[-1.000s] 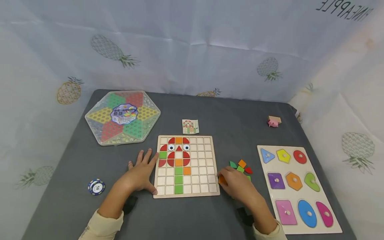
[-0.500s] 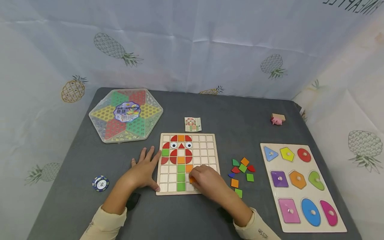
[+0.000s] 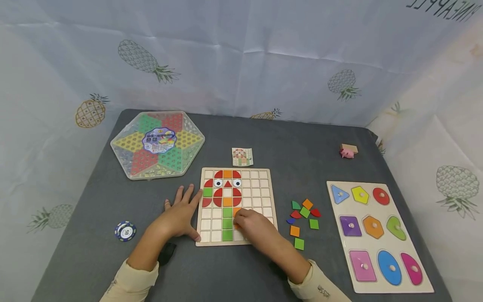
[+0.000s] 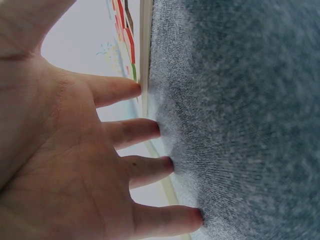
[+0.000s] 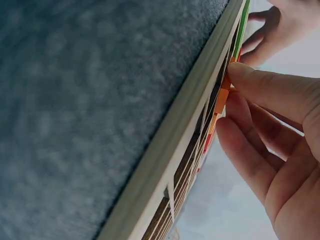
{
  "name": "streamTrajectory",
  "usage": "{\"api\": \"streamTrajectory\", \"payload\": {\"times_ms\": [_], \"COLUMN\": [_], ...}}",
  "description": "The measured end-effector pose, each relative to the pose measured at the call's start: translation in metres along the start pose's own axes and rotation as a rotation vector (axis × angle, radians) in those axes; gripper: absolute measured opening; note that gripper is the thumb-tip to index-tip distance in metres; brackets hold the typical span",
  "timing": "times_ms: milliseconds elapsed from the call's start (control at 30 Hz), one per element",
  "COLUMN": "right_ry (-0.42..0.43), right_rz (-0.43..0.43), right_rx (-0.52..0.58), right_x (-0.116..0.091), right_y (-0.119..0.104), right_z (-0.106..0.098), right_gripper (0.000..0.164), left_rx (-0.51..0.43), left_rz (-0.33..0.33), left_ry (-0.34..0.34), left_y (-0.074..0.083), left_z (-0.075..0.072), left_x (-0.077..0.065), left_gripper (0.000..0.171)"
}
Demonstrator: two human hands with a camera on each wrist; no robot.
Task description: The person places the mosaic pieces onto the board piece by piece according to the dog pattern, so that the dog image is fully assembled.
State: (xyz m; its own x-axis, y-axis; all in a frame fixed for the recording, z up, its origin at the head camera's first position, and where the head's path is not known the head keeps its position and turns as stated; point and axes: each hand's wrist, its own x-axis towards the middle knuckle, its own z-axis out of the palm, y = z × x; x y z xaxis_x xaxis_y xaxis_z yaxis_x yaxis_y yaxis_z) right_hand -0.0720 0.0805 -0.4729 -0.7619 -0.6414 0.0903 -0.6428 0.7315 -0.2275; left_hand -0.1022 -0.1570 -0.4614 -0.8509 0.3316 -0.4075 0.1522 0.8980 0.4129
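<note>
A wooden grid board lies in front of me. Red, green and orange tiles and two eye tiles form a figure on it. My right hand is over the lower middle of the board, fingertips at an orange square tile pinched between thumb and fingers. That tile sits just below another orange square, beside the green column. My left hand rests spread along the board's left edge; in the left wrist view its fingertips touch the cloth and the board's side.
Loose tiles, including a green square and an orange square, lie right of the board. A picture card is behind it. Around stand a knob puzzle, a hexagonal game box, a poker chip and a pink pig figure.
My right hand has moved left from the loose tiles onto the board with an orange square tile, then slightly further left and down onto its cell. My left hand has stayed at the board's edge.
</note>
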Motion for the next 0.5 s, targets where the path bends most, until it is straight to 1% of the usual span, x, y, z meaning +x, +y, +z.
{"api": "streamTrajectory", "payload": {"times_ms": [100, 200, 367, 433, 500], "right_ry": [-0.008, -0.025, -0.037, -0.033, -0.027], "right_rz": [0.012, 0.028, 0.058, 0.095, 0.158], "right_rx": [0.008, 0.048, 0.108, 0.113, 0.114], "right_x": [0.0, -0.001, -0.009, -0.017, -0.026], "right_y": [-0.001, -0.003, 0.002, 0.009, 0.019], "right_z": [0.001, 0.0, -0.005, -0.011, -0.019], "right_gripper": [0.008, 0.009, 0.015, 0.017, 0.019], "left_rx": [-0.005, -0.004, -0.007, -0.009, -0.008], "left_rz": [0.0, 0.001, 0.001, 0.003, 0.008], "left_ry": [0.001, 0.005, 0.008, 0.011, 0.017], "left_y": [0.0, 0.0, 0.001, 0.0, 0.0], "left_z": [0.0, 0.001, 0.002, 0.002, 0.002], "left_x": [-0.001, -0.002, -0.002, -0.002, -0.002], "left_gripper": [0.128, 0.128, 0.127, 0.127, 0.127]}}
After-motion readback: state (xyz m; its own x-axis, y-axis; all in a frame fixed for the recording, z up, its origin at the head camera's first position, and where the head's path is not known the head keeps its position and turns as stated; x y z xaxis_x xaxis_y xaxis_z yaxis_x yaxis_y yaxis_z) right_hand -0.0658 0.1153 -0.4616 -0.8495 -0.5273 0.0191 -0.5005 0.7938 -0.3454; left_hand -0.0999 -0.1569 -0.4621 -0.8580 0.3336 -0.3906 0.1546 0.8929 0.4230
